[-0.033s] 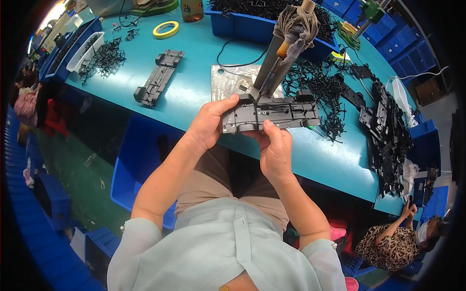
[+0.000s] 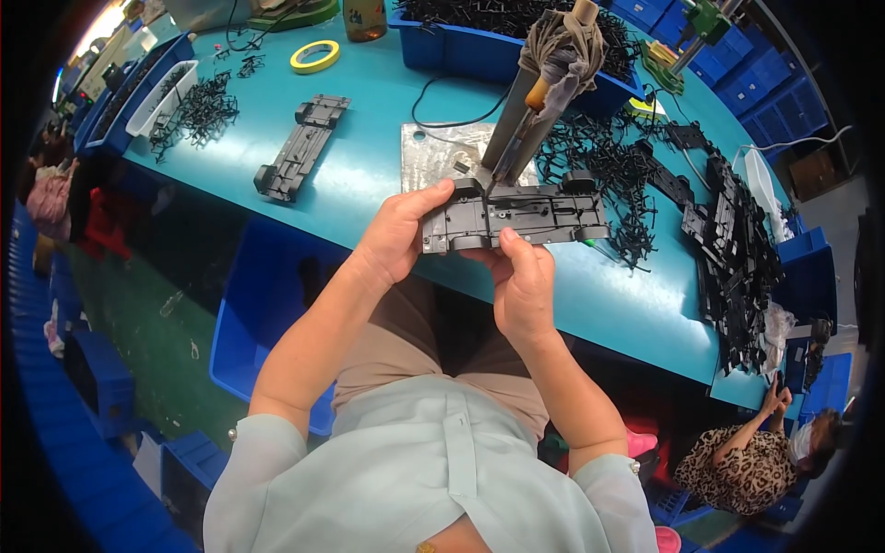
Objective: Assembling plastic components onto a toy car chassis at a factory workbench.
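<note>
A long black plastic chassis [image 2: 544,217], like the underside of a toy car, is held level above the table's front edge. My left hand [image 2: 396,230] grips its left end, thumb on top. Under its front edge, my right hand [image 2: 525,281] holds the middle with the thumb on the upper face. Just behind stands a grey metal post [image 2: 512,138] wrapped in rags, with an orange-handled tool [image 2: 536,95] tied to it. The tool's thin tip points down at the chassis; contact is unclear. A metal plate [image 2: 429,157] lies at the post's foot.
Another black chassis [image 2: 304,147] lies left on the teal table, near a yellow tape roll [image 2: 315,57]. Small black parts [image 2: 207,109] lie beside a white tray [image 2: 166,100]. A blue bin [image 2: 452,46] stands behind; chassis [image 2: 728,258] are piled right. A co-worker [image 2: 747,470] is lower right.
</note>
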Motion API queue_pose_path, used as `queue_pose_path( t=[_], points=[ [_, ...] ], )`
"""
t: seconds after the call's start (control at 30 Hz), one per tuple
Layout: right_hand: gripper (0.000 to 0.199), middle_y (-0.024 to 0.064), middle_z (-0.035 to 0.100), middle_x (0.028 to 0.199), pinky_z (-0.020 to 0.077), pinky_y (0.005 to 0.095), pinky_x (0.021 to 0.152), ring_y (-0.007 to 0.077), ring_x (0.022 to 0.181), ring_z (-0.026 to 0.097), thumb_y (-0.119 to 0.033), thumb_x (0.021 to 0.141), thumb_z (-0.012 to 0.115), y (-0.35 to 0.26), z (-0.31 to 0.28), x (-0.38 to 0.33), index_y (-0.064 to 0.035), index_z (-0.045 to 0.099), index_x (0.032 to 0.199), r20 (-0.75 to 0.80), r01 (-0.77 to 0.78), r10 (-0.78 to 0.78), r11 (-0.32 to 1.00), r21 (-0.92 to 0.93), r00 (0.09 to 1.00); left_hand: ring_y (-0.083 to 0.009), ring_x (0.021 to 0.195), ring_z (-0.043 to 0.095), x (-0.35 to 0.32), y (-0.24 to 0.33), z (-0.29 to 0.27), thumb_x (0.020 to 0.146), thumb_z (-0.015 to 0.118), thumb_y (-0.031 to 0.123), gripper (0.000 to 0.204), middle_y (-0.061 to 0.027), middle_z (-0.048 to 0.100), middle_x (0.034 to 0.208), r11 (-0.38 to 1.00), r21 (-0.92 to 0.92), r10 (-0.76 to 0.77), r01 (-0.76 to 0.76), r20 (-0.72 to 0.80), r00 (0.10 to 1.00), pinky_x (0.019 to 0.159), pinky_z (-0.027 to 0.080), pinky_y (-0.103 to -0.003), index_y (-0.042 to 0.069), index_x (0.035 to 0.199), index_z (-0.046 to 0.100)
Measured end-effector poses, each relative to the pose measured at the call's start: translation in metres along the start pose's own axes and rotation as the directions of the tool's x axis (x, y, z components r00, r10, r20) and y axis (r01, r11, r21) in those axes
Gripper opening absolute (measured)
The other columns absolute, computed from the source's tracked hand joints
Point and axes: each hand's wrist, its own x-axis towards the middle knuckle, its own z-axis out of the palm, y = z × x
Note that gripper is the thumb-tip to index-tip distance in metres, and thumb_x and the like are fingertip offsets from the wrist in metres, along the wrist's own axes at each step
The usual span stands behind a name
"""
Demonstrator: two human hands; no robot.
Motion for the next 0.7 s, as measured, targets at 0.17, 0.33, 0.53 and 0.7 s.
queue_pose_path(
  t=[0.17,0.33,0.53,0.7],
  points=[
    [0.029,0.0144,0.064,0.100,0.0531,0.0369,0.083,0.0214,0.092,0.063,-0.016,0.092,0.047,0.0015,-0.0006,0.0002,0.0082,0.058,0.103,-0.002,0.002,-0.002,1.000,-0.003,1.000,-0.0169,0.084,0.066,-0.0007,0.0006,0.0016,0.091,0.059,0.027,0.033,-0.0111,0.066,0.097,0.999,0.035,-0.006,0.007,-0.031,0.999,0.070,0.054,-0.030,-0.003,0.106,0.061],
    [0.029,0.0144,0.065,0.100,0.0531,0.0374,0.083,0.0214,0.092,0.064,-0.016,0.092,0.047,0.0010,-0.0003,0.0006,0.0081,0.059,0.102,0.008,0.011,-0.011,1.000,-0.020,1.000,-0.0161,0.082,0.065,0.0004,0.0004,-0.0001,0.091,0.059,0.027,0.032,-0.0099,0.066,0.096,0.999,0.034,-0.012,0.013,-0.020,1.000,0.068,0.053,-0.029,-0.001,0.105,0.062],
    [0.029,0.0141,0.065,0.100,0.0529,0.0375,0.083,0.0214,0.092,0.064,-0.017,0.092,0.047,-0.0001,0.0022,0.0005,0.0079,0.059,0.101,0.008,0.014,-0.013,0.999,-0.029,1.000,-0.0148,0.078,0.065,-0.0007,0.0016,0.0005,0.091,0.059,0.028,0.031,-0.0085,0.066,0.094,0.999,0.048,-0.012,0.013,-0.021,1.000,0.061,0.051,-0.028,0.000,0.104,0.063],
    [0.030,0.0139,0.065,0.100,0.0526,0.0370,0.082,0.0214,0.092,0.063,-0.017,0.092,0.047,0.0011,0.0009,0.0009,0.0078,0.059,0.102,-0.008,0.005,-0.005,0.999,-0.041,1.000,-0.0134,0.072,0.064,0.0008,0.0002,-0.0009,0.091,0.058,0.031,0.031,-0.0068,0.067,0.089,0.998,0.065,-0.008,0.009,-0.020,1.000,0.055,0.048,-0.027,0.002,0.102,0.063]
  ],
)
